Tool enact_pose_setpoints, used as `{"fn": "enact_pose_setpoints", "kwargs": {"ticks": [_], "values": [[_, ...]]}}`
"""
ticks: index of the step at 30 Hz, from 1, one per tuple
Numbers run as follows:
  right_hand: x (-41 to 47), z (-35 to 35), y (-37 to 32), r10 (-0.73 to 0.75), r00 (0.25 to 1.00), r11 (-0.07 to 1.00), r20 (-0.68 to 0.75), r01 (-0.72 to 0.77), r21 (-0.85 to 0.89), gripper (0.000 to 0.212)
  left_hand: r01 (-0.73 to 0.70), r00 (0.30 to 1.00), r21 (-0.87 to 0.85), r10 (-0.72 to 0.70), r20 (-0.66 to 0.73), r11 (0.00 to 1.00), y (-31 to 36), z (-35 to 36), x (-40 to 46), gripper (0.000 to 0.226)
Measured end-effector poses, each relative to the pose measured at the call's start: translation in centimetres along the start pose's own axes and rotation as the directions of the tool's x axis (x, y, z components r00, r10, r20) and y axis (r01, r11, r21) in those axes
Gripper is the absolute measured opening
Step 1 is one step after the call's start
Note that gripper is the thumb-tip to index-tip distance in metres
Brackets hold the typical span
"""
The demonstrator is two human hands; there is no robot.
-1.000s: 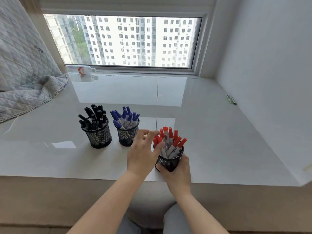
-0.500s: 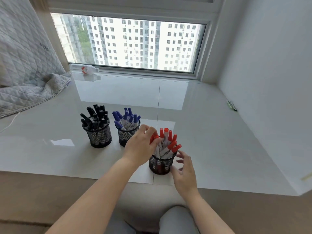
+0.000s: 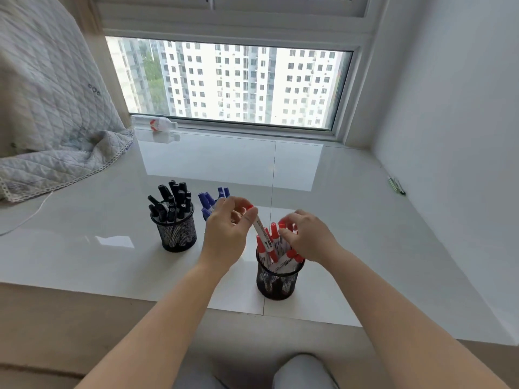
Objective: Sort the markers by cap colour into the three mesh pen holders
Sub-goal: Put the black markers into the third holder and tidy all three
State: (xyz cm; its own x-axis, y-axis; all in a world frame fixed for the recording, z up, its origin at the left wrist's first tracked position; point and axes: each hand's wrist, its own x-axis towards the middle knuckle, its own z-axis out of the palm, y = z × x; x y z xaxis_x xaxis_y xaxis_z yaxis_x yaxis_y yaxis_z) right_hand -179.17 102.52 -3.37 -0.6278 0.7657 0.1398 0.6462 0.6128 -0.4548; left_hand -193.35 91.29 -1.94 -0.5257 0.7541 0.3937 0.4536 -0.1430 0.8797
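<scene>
Three black mesh pen holders stand on the white sill. The left holder (image 3: pixel 177 234) is full of black-capped markers. The middle holder, packed with blue-capped markers (image 3: pixel 207 202), is mostly hidden behind my left hand (image 3: pixel 227 234). The near holder (image 3: pixel 276 279) carries several red-capped markers. My left hand pinches the capped end of one red-capped marker (image 3: pixel 264 237), whose lower end is still inside the near holder. My right hand (image 3: pixel 307 237) hovers over the same holder, its fingertips pinching the red cap of another marker.
A quilted grey blanket (image 3: pixel 50 113) lies over the left side of the sill (image 3: pixel 365 220), with a white cord beside it. A plastic bottle (image 3: pixel 157 124) lies by the window frame. Small green items (image 3: pixel 396 185) rest against the right wall. My knee (image 3: pixel 303 372) shows below the front edge.
My left hand has taken hold of a red-capped marker and lifted it partway. My right hand has come up from the holder's side to the marker tops. The camera tilted upward.
</scene>
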Motion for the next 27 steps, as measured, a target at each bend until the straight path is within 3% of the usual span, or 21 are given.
{"fn": "enact_pose_setpoints", "kwargs": {"ticks": [4, 8, 14, 18, 21, 22, 24, 26, 27], "values": [[0.8, -0.1, -0.7, 0.036, 0.998, 0.999, 0.051, -0.037, 0.003, 0.028, 0.045, 0.989, -0.236, -0.077, -0.129, 0.971, 0.2, -1.3, 0.1, 0.008], [0.8, -0.2, -0.8, 0.022, 1.0, 0.998, 0.016, -0.023, 0.059, 0.025, 0.067, 0.952, -0.34, -0.162, -0.261, 0.938, -0.7, -2.0, 0.2, 0.011], [0.5, -2.4, -1.1, 0.027, 0.944, 0.945, -0.328, 0.083, 0.316, 0.017, 0.141, 0.882, -0.503, -0.339, -0.328, 0.853, -1.2, -2.1, 0.2, 0.014], [0.1, -3.6, -1.5, 0.217, 0.833, 0.822, -0.509, 0.126, 0.556, 0.011, 0.247, 0.846, -0.671, -0.494, -0.203, 0.699, -1.1, -1.6, -0.1, 0.014], [-0.3, -4.1, -1.4, 0.457, 0.763, 0.623, -0.458, 0.093, 0.777, 0.009, 0.273, 0.846, -0.75, -0.521, -0.111, 0.603, -0.7, -0.9, -0.4, 0.011], [-0.3, -4.2, -1.3, 0.548, 0.745, 0.505, -0.381, 0.069, 0.86, 0.007, 0.279, 0.851, -0.757, -0.518, -0.091, 0.592, -0.5, -0.7, -0.5, 0.009], [-0.5, -4.3, -1.2, 0.663, 0.735, 0.155, -0.144, 0.053, 0.986, 0.006, 0.284, 0.865, -0.746, -0.497, -0.073, 0.603, -0.3, -0.3, -0.7, 0.002], [-0.8, -4.4, -1.1, 0.647, 0.761, -0.151, 0.043, 0.072, 0.986, 0.006, 0.282, 0.885, -0.711, -0.46, -0.067, 0.644, -0.3, 0.0, -0.9, 0.011], [-1.0, -4.4, -1.1, 0.613, 0.785, -0.233, 0.089, 0.071, 0.97, 0.004, 0.28, 0.902, -0.676, -0.427, -0.058, 0.682, -0.3, 0.1, -1.0, 0.016]]}}
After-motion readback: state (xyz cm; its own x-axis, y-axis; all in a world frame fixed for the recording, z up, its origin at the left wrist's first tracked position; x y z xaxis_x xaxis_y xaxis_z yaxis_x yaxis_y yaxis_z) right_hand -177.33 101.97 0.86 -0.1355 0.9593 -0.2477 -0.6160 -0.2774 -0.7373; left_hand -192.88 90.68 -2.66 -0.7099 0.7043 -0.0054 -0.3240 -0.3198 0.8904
